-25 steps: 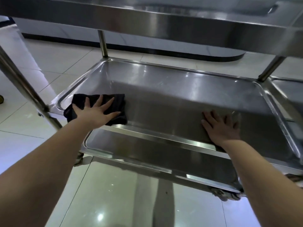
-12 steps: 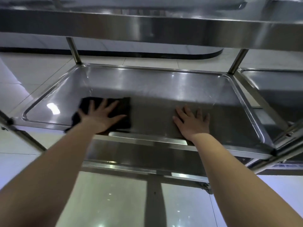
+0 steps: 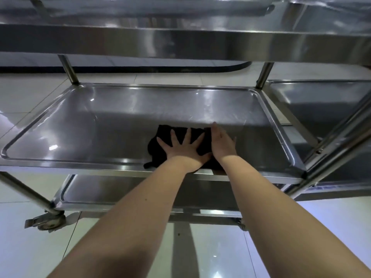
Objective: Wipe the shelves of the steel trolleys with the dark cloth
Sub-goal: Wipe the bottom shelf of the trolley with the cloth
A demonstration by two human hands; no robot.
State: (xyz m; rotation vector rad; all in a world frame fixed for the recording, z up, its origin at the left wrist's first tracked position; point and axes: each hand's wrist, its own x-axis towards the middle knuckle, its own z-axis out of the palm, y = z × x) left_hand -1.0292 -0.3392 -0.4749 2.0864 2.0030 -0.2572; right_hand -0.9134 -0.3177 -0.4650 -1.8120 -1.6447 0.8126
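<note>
1. Okay, cloth (image 3: 159, 146): dark, bunched, lying on the middle shelf (image 3: 96, 127) of the trolley (image 3: 69, 70), centre-right of the frame, close to the front rim. One corner trails onto the front lip.
2. Left hand (image 3: 183, 148): flat on top of the cloth, palm down, fingers splayed wide, pressing it onto the steel. Not curled round it.
3. Right hand (image 3: 221, 143): flat too, fingers straight and together, just right of the left hand. Its inner edge lies on the cloth's right edge; the outer side is over bare shelf. Holding nothing.
4. Both forearms come up from the bottom of the frame, the wrists close together.
5. Top shelf (image 3: 180, 41): a wide steel band across the upper frame, above the hands.
6. Bottom shelf (image 3: 100, 191): under the middle one, lower left of centre.
7. Second trolley (image 3: 321, 101): right edge of the frame, right beside the first.
8. Caster (image 3: 48, 221): lower left, on the glossy tiled floor (image 3: 30, 253).
</note>
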